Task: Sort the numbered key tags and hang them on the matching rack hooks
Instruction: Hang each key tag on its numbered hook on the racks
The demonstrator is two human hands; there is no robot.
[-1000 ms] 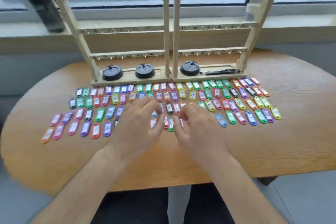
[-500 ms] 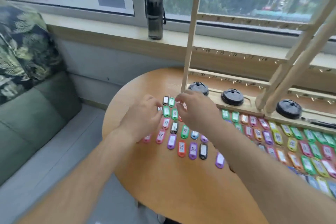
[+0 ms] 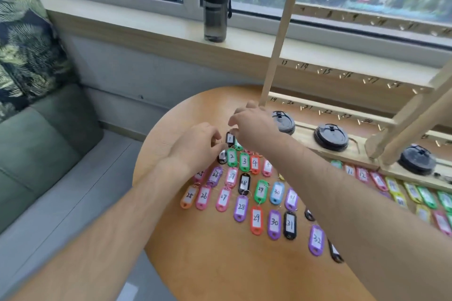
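Left hand, right hand: seemingly bare.

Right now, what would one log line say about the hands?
left hand: curled beside tags | right hand: fingertips at black tag 1, grip unclear | rack: visible hooks bare

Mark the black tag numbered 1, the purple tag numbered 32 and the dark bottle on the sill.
black tag 1 (image 3: 229, 139), head view, white label.
purple tag 32 (image 3: 316, 239), head view, white label.
dark bottle (image 3: 216, 7), head view, mid body.
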